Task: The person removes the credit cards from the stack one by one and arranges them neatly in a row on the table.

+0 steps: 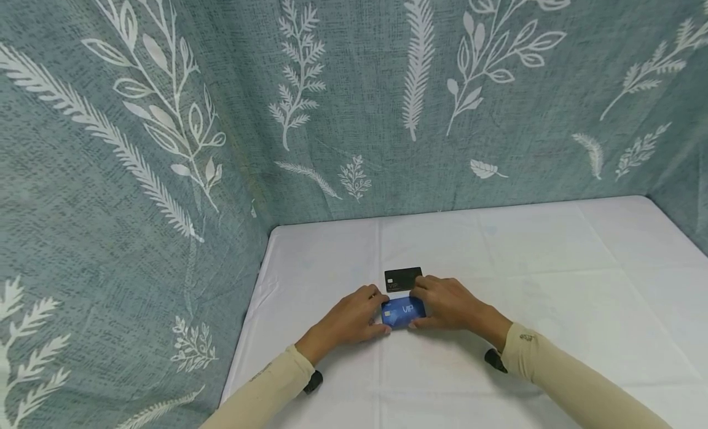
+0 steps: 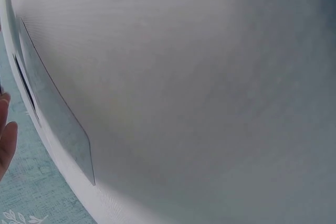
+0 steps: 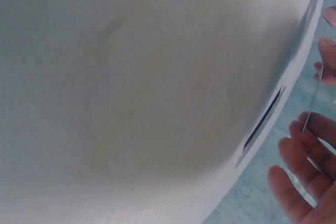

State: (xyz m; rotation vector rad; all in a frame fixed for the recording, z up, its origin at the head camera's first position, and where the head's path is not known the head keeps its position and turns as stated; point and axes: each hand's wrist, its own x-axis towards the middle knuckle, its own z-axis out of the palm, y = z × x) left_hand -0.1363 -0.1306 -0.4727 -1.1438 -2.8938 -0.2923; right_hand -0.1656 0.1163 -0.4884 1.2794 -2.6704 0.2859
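Note:
A blue card point(image 1: 399, 313) printed with VIP and a chip is held between both hands in the head view. My left hand point(image 1: 356, 315) pinches it at the left end, thumb below and fingers above. At the right end my right hand point(image 1: 445, 303) grips it the same way. Seen edge-on in the right wrist view, the blue card point(image 3: 313, 100) stands off the cloth between fingertips. Just behind it a black card point(image 1: 401, 280), also marked VIP, lies flat, its right corner partly covered by the right hand. The left wrist view catches only some fingertips at its left edge.
White cloth point(image 1: 326, 257) with fold creases covers the table. Grey-green curtains point(image 1: 354, 97) with white leaf prints stand behind and to the left. Dark wrist cameras point(image 1: 313, 381) hang beneath the sleeves. A pale flat shape point(image 2: 58, 103) in the left wrist view is unclear.

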